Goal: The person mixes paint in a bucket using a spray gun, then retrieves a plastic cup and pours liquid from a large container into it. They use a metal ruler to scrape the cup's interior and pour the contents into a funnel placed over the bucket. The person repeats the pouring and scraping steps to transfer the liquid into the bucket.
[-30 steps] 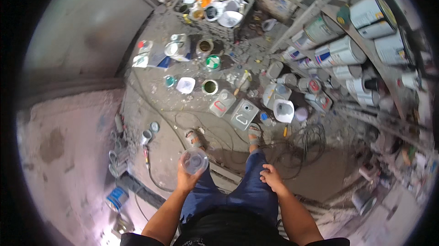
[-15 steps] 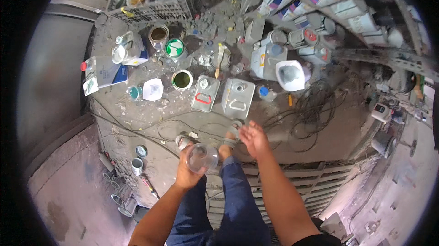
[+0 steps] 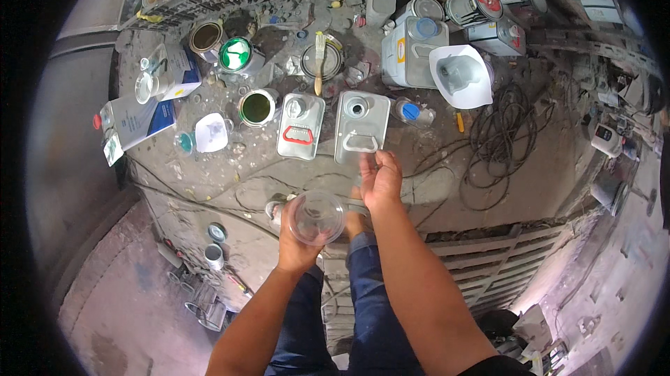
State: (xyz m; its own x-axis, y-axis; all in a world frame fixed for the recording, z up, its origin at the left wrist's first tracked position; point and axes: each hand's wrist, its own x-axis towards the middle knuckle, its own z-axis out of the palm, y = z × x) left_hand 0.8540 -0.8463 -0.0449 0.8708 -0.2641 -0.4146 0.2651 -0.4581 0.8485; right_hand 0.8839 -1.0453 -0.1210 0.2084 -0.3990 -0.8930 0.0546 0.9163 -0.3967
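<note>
A clear round plastic cup (image 3: 318,215) is gripped by my left hand (image 3: 296,254), its mouth facing up. To its right, my right hand (image 3: 382,179) reaches forward with nothing in it, fingers apart. Its fingertips are at the near edge of a rectangular metal can (image 3: 364,123) with a grey handle and an uncapped spout; whether they touch cannot be seen. Just left of that can stands a second metal can (image 3: 300,127) with a red handle. A clear bottle with a blue cap (image 3: 410,111) lies to the right.
A brush (image 3: 319,62) rests across a round tin (image 3: 331,55). Open paint tins (image 3: 257,108) stand at left, near a white cup (image 3: 211,132). A white bowl-like container (image 3: 460,76) is at right, beyond a coil of black cable (image 3: 488,145). A metal grate (image 3: 474,264) lies near my legs.
My right hand has moved forward to the near edge of the grey-handled can. My left hand still holds the cup, now slightly farther forward. The view has shifted.
</note>
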